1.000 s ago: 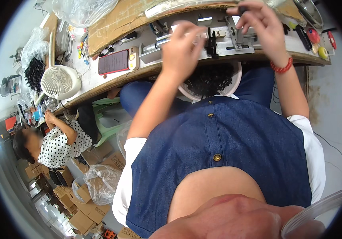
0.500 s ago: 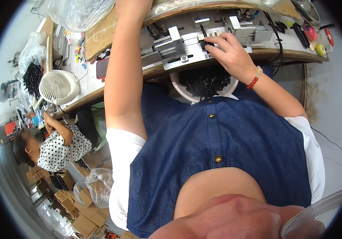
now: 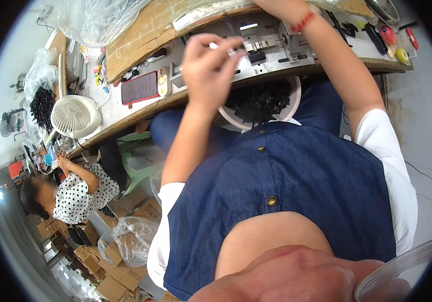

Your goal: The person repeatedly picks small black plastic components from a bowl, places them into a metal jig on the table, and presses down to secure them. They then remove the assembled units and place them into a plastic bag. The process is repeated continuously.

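My hands have traded places over the jig

0.5 seconds ago my right fingers were down on the jig and my left arm reached out past the top edge of view. Now my left hand is back, raised over the left part of the metal jig, and my right hand is up at the top edge, partly cut off.

My left fingers are bent, thumb and forefinger near each other; they're blurred, so I can't tell whether they hold anything. I can't tell how far my right hand is spread or what it has either.

The black block sits near the front of the jig, in plain sight with neither hand on it, so I judge I'm between 2 handling steps there. Below, the basket of black parts sits by my lap.
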Motion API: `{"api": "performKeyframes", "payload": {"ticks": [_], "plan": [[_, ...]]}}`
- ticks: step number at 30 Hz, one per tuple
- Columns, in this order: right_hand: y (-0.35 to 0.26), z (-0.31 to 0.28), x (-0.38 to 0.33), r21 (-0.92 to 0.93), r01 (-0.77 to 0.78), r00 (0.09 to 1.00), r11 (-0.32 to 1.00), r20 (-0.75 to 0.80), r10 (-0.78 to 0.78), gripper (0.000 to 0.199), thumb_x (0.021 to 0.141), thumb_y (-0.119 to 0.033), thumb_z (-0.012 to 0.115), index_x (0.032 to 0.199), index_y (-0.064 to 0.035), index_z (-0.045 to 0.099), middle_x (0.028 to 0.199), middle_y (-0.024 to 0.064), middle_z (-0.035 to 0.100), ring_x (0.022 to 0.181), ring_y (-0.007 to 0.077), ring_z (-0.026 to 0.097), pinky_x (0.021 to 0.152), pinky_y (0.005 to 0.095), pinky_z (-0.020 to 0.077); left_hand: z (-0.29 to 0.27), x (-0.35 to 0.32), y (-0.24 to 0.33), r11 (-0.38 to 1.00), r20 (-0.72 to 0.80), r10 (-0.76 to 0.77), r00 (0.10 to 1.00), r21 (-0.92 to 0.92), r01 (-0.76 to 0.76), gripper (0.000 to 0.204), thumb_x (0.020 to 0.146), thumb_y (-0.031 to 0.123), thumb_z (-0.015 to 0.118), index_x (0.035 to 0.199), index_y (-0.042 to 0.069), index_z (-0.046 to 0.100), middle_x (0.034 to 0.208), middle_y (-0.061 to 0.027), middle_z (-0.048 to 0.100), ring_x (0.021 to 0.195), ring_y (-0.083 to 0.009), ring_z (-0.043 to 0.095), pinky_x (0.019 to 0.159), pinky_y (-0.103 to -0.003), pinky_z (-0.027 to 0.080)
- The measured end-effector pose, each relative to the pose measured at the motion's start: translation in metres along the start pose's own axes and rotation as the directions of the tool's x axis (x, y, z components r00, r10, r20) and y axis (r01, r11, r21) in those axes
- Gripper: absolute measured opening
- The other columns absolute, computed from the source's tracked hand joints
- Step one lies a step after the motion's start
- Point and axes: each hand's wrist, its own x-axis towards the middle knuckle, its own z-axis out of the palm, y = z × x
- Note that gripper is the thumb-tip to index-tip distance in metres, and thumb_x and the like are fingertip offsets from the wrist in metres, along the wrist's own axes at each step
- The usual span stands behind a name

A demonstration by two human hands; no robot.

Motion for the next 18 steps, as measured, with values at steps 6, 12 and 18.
{"api": "performKeyframes", "payload": {"ticks": [6, 12, 18], "plan": [[0.017, 0.036, 0.046, -0.251, 0.005, 0.981, 0.968, 0.19, 0.044, 0.019, 0.084, -0.021, 0.069, 0.087, -0.0049, 0.078, 0.091, 0.0148, 0.073, 0.101, 0.0338, 0.065, 0.088, 0.0475, 0.0445, 0.043, -0.047, -0.01, 0.994, 0.108, -0.058, 0.992, 0.098, 0.048, 0.025, 0.081, 0.008, 0.085, 0.105, 0.013, 0.081, 0.105, -0.0059, 0.059, 0.068, -0.0117, 0.064, 0.061, -0.027, 0.055], [0.033, -0.005, 0.022, -0.009, -0.054, 0.998, 0.998, -0.031, 0.054, 0.015, 0.085, -0.017, 0.071, 0.09, -0.0037, 0.075, 0.081, 0.0156, 0.074, 0.082, 0.0297, 0.072, 0.085, 0.0429, 0.0487, 0.059, -0.051, -0.021, 0.993, 0.1, -0.036, 0.994, 0.111, 0.025, 0.024, 0.084, 0.01, 0.082, 0.108, 0.012, 0.079, 0.123, -0.0051, 0.071, 0.074, -0.0166, 0.073, 0.068, -0.03, 0.059], [0.012, -0.045, -0.023, 0.623, -0.248, 0.963, 0.742, 0.077, 0.258, 0.026, 0.092, -0.015, 0.073, 0.111, 0.0018, 0.07, 0.094, 0.0097, 0.076, 0.089, 0.0123, 0.07, 0.082, 0.029, 0.055, 0.053, -0.048, -0.012, 0.985, 0.129, -0.047, 0.99, 0.172, 0.024, 0.027, 0.087, 0.012, 0.079, 0.114, 0.013, 0.077, 0.126, -0.0055, 0.073, 0.077, -0.0214, 0.074, 0.07, -0.032, 0.06]]}}
